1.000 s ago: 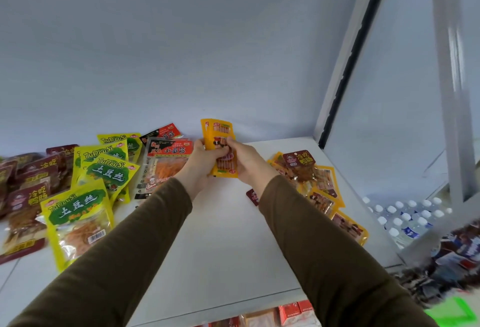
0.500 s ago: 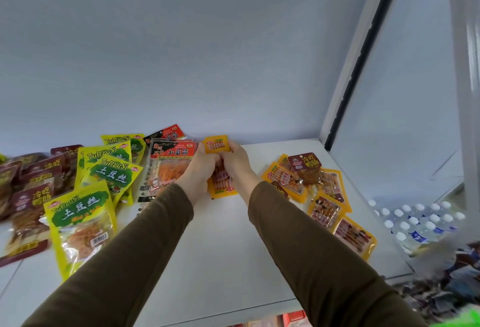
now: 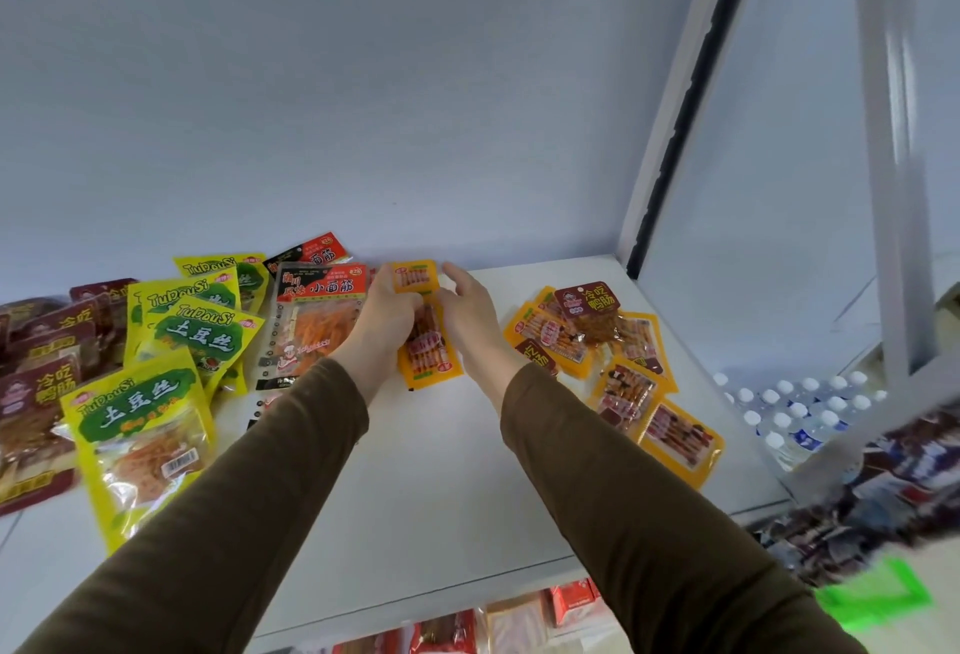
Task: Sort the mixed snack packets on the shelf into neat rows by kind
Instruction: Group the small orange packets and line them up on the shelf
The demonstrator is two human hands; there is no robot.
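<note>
On the white shelf (image 3: 441, 471), small orange packets (image 3: 428, 354) lie flat in a short stack between my hands, one top end (image 3: 415, 275) sticking out toward the back wall. My left hand (image 3: 382, 323) curls its fingers over the stack's left edge. My right hand (image 3: 470, 318) sits at the stack's right side with its fingers relaxed. Yellow-green packets (image 3: 140, 425) and maroon packets (image 3: 36, 393) lie at the left. A red-and-black packet (image 3: 319, 310) lies beside my left hand. More orange packets (image 3: 631, 388) are scattered at the right, with a maroon packet (image 3: 589, 310) on top.
The grey back wall stands just behind the packets. A white upright with a black slot (image 3: 670, 134) closes the shelf's right end. Capped water bottles (image 3: 800, 409) stand below at the right. Red boxes (image 3: 571, 601) show on the shelf underneath.
The orange packets were held upright in both hands and now lie flat on the shelf. My right hand has loosened its hold; the view has shifted slightly right.
</note>
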